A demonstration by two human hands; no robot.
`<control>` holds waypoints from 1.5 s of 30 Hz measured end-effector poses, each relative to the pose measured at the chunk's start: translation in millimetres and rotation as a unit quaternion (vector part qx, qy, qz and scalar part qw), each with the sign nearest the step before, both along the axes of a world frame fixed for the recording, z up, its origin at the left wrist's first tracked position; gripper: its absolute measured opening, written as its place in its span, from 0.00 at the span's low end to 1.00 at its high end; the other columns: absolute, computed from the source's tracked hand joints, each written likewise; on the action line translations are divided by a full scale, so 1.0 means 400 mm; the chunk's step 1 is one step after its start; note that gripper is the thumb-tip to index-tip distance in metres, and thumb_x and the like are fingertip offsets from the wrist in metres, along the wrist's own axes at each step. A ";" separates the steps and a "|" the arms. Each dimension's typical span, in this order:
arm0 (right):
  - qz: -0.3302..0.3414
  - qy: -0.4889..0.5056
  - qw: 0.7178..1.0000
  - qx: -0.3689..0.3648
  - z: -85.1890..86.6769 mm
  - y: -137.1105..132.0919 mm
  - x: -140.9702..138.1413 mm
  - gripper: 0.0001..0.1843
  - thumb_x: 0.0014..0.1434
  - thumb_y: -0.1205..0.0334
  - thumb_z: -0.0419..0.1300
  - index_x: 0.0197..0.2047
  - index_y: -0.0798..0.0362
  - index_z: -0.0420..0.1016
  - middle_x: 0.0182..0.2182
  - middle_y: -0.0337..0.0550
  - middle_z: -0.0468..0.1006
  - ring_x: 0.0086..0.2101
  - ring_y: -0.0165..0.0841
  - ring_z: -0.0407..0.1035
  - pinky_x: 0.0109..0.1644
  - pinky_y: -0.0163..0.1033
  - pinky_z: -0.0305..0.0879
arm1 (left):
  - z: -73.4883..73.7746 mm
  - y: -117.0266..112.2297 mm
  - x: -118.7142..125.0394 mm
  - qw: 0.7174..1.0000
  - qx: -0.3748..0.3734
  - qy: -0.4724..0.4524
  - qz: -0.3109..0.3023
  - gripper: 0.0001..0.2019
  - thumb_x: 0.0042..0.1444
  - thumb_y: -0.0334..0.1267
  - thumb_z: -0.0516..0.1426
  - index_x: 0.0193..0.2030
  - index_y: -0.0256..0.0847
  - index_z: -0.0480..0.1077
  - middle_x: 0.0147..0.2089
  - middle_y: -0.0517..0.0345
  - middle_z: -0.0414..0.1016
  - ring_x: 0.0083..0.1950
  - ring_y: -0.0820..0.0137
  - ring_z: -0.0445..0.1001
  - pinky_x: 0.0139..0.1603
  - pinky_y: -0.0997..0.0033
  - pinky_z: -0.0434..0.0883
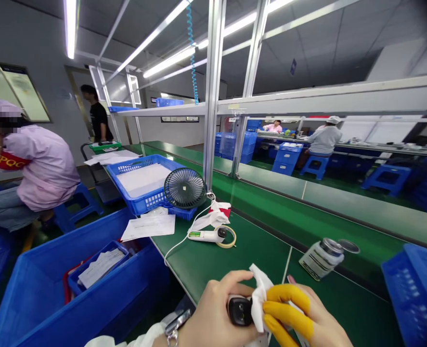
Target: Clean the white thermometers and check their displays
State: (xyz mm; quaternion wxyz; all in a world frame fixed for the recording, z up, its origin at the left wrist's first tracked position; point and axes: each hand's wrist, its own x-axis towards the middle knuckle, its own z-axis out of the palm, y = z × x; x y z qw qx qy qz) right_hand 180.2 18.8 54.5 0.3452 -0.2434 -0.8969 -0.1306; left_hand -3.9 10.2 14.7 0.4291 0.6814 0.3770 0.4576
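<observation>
We are holding a small black device [240,311] low over the green tabletop [235,255], our left hand [213,313] keeping a grip around it. Our right hand [300,318], in yellow finger cots, is pinching a white cloth [260,294] against it. A jar [321,258] is lying nearby.

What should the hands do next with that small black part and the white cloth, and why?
Probably draw the white cloth across the face of the small black part. The left hand already holds the part, and the right hand, with yellow finger cots, presses the cloth against its edge, so only a short wiping stroke is needed.
</observation>
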 end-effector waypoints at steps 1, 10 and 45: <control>-0.018 0.005 1.000 -0.009 -0.003 -0.001 0.001 0.08 0.61 0.59 0.53 0.38 0.51 0.72 0.30 0.43 0.76 0.30 0.34 0.73 0.37 0.42 0.73 | 0.004 -0.002 -0.001 1.000 0.003 0.008 -0.001 0.33 0.37 0.29 0.65 0.53 0.42 0.62 0.41 0.56 0.80 0.37 0.69 0.78 0.39 0.77 0.72; -0.080 -0.004 0.971 -0.227 -0.029 -0.024 0.005 0.11 0.55 0.64 0.58 0.43 0.49 0.70 0.33 0.42 0.76 0.31 0.33 0.71 0.34 0.39 0.69 | 0.014 -0.019 -0.009 0.998 0.030 0.062 -0.003 0.28 0.45 0.33 0.63 0.54 0.46 0.59 0.42 0.60 0.79 0.40 0.70 0.78 0.43 0.74 0.71; 0.056 0.148 0.863 -0.480 0.006 -0.014 0.024 0.04 0.59 0.63 0.56 0.38 0.51 0.71 0.32 0.40 0.76 0.30 0.28 0.70 0.38 0.34 0.68 | 0.028 -0.052 -0.017 0.997 -0.047 0.044 -0.048 0.30 0.46 0.34 0.63 0.53 0.52 0.54 0.42 0.64 0.78 0.40 0.73 0.77 0.42 0.75 0.72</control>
